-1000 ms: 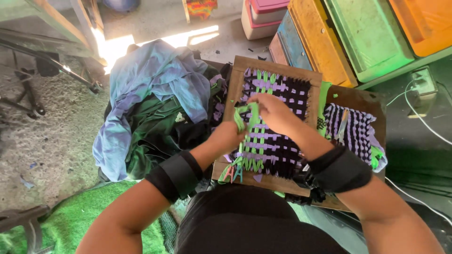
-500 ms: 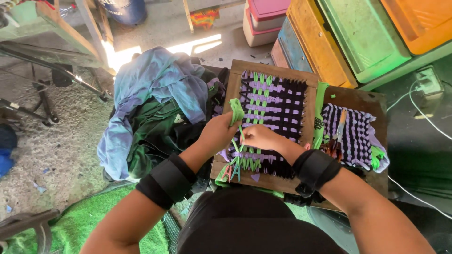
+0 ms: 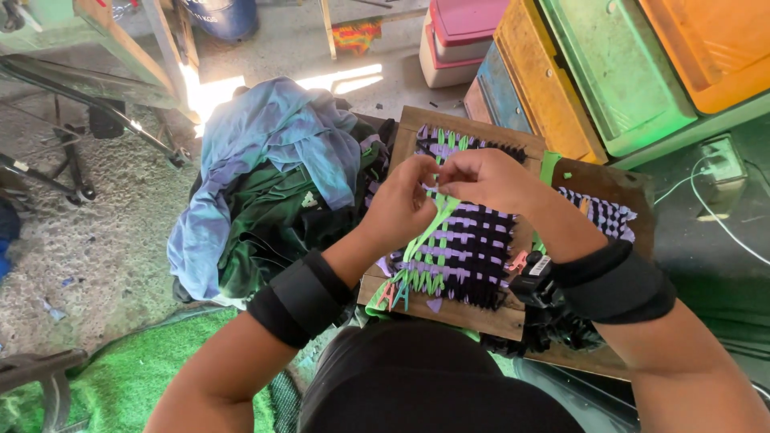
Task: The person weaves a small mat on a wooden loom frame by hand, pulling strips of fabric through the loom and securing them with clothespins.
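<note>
A square wooden weaving frame rests on my lap, strung with black, lilac and green fabric strips. My left hand and my right hand meet above its middle. Both pinch one light green strip that runs down from my fingers toward the frame's near edge. Black wrist bands sit on both forearms. A second woven piece in black and lilac lies on a board to the right, partly hidden by my right arm.
A heap of blue and dark green cloth lies left of the frame. Stacked coloured plastic crates stand at the upper right. A metal stand is at the left, green turf at the bottom left, a white cable at the right.
Both hands have risen from the weave and come together higher over the frame, drawing the green strip up. The view has shifted slightly.
</note>
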